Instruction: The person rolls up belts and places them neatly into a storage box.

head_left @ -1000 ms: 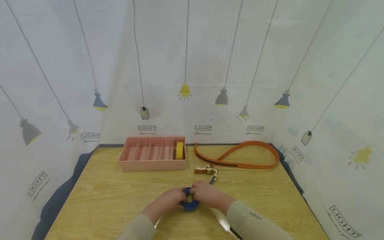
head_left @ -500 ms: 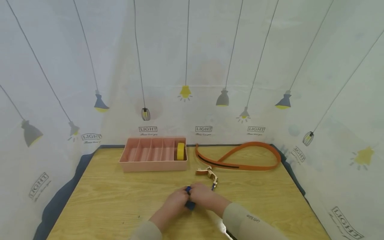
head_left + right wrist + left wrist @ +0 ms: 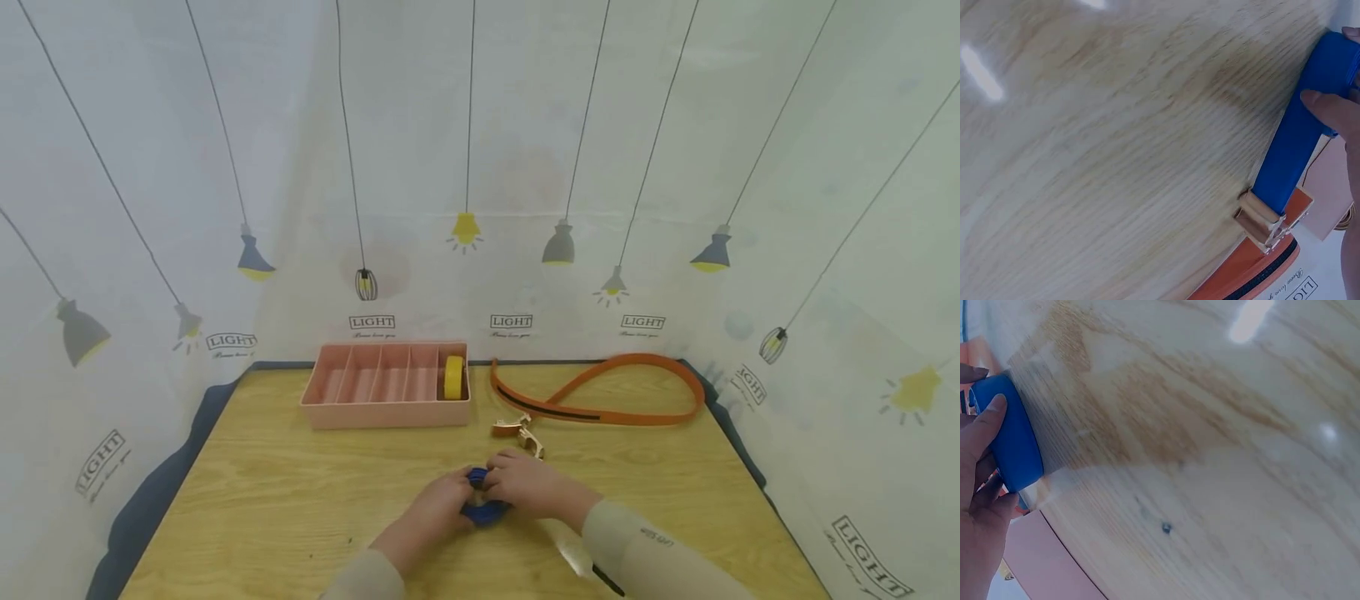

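Coiled upright into a ring, a blue belt (image 3: pixel 487 513) stands on the table between both hands. The left hand (image 3: pixel 441 505) grips the coil's left side; its thumb lies along the belt's outer face (image 3: pixel 1017 437) in the left wrist view. On the right side the right hand (image 3: pixel 531 482) pinches the coil, thumb pressed on the blue band (image 3: pixel 1291 153). That band runs straight from the coil to a gold buckle (image 3: pixel 1261 220). In the head view, the buckle (image 3: pixel 531 443) lies just beyond the right hand, which hides the band. Fingers inside the coil are partly hidden.
At the back, a pink divided box (image 3: pixel 386 414) holds a yellow roll (image 3: pixel 453 377) in its rightmost compartment. An orange belt (image 3: pixel 637 418) with a black strip lies looped at the back right. Printed cloth (image 3: pixel 510 167) walls off the table's back and sides.
The hands have turned and regripped the blue coil, which tilted midway and shows its opening again. The buckle has swung and lies closer to the right hand.
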`<action>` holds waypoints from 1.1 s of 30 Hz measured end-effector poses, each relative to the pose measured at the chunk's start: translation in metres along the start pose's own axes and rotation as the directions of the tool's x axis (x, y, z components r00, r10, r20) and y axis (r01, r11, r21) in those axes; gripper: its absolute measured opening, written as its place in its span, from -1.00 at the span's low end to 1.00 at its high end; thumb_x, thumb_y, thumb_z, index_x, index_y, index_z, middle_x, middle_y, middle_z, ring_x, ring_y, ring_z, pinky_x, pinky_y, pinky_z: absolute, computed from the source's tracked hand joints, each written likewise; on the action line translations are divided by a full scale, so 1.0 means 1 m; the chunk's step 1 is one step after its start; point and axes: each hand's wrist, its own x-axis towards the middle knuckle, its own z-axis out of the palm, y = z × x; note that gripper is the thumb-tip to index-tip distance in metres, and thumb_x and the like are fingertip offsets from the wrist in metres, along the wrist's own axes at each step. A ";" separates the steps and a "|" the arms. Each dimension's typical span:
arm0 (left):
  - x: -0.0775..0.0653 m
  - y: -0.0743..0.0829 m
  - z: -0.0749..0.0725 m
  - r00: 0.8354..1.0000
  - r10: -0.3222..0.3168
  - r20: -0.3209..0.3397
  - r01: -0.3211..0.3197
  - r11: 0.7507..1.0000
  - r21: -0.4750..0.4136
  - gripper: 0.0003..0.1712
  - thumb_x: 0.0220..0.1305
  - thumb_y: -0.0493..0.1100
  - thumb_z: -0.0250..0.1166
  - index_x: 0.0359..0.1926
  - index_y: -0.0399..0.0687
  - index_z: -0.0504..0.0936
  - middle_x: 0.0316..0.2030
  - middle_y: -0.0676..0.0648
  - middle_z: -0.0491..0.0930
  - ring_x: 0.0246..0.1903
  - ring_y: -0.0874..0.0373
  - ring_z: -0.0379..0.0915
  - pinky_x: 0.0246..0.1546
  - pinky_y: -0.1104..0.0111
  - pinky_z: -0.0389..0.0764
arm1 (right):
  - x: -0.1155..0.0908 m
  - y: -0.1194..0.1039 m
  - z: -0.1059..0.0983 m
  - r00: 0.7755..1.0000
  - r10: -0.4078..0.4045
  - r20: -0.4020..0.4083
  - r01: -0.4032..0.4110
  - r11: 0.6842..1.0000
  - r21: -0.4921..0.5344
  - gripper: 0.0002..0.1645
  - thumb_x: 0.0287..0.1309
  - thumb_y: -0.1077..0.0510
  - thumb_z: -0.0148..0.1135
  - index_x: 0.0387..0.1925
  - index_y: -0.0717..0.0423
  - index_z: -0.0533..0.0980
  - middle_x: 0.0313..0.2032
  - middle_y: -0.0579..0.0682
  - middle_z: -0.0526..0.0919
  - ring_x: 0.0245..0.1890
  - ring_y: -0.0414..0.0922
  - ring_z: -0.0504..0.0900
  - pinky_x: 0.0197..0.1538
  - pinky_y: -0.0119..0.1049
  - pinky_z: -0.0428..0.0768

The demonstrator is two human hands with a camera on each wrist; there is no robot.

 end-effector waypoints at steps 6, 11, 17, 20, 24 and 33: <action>-0.006 -0.001 -0.001 0.998 -0.004 0.058 0.009 0.997 -0.076 -0.73 -0.11 -0.13 0.57 -0.33 0.03 0.72 0.03 -0.14 0.61 0.07 -0.03 0.52 0.09 0.22 0.51 | -0.004 0.001 0.004 0.996 -0.072 -0.054 0.069 0.996 -0.048 -0.69 0.00 0.06 0.43 -0.15 -0.31 0.68 -0.11 -0.40 0.63 0.05 -0.19 0.51 0.18 -0.25 0.39; -0.009 -0.002 -0.002 0.998 0.040 0.057 -0.034 0.995 -0.093 -0.75 -0.10 -0.14 0.56 -0.33 0.04 0.70 -0.06 -0.07 0.64 0.10 0.00 0.50 0.08 0.27 0.51 | -0.001 -0.002 0.007 0.996 -0.073 -0.047 0.068 0.992 -0.108 -0.74 0.02 0.06 0.40 -0.24 -0.39 0.68 -0.20 -0.45 0.62 0.00 -0.25 0.50 0.18 -0.30 0.38; -0.016 -0.008 -0.003 0.985 0.172 0.002 -0.172 0.984 0.039 -0.79 -0.01 -0.18 0.52 -0.34 0.01 0.65 -0.16 -0.01 0.62 0.07 0.06 0.51 0.08 0.32 0.50 | 0.005 -0.004 0.008 0.996 -0.064 -0.056 0.060 0.996 -0.072 -0.75 0.06 0.08 0.38 -0.26 -0.42 0.70 -0.33 -0.45 0.63 -0.23 -0.28 0.42 0.07 -0.35 0.38; -0.018 -0.010 -0.005 0.979 0.204 -0.027 -0.200 0.975 0.095 -0.77 -0.01 -0.23 0.49 -0.29 -0.02 0.66 -0.12 -0.03 0.62 0.15 0.01 0.45 0.15 0.29 0.45 | 0.008 -0.006 0.007 0.997 -0.050 -0.052 0.046 0.997 -0.064 -0.75 0.06 0.08 0.36 -0.26 -0.41 0.70 -0.37 -0.43 0.64 -0.29 -0.26 0.39 0.02 -0.34 0.38; -0.017 -0.010 -0.003 0.977 0.204 -0.064 -0.198 0.976 0.092 -0.67 -0.05 -0.21 0.50 -0.17 -0.03 0.69 -0.13 -0.05 0.63 0.20 -0.11 0.39 0.21 0.21 0.40 | 0.011 -0.009 0.004 1.000 0.000 -0.030 -0.002 0.998 -0.068 -0.72 0.07 0.11 0.35 -0.23 -0.40 0.69 -0.39 -0.41 0.64 -0.30 -0.26 0.40 0.00 -0.34 0.39; -0.008 -0.002 0.006 0.990 0.072 -0.123 -0.066 0.996 0.055 -0.64 -0.09 -0.04 0.57 -0.27 -0.04 0.67 -0.19 -0.03 0.64 0.13 -0.22 0.43 0.20 0.10 0.40 | 0.017 -0.013 0.002 0.996 0.092 0.018 -0.092 0.996 0.005 -0.83 0.05 0.07 0.39 -0.31 -0.33 0.68 -0.32 -0.37 0.68 -0.12 -0.27 0.50 0.02 -0.33 0.40</action>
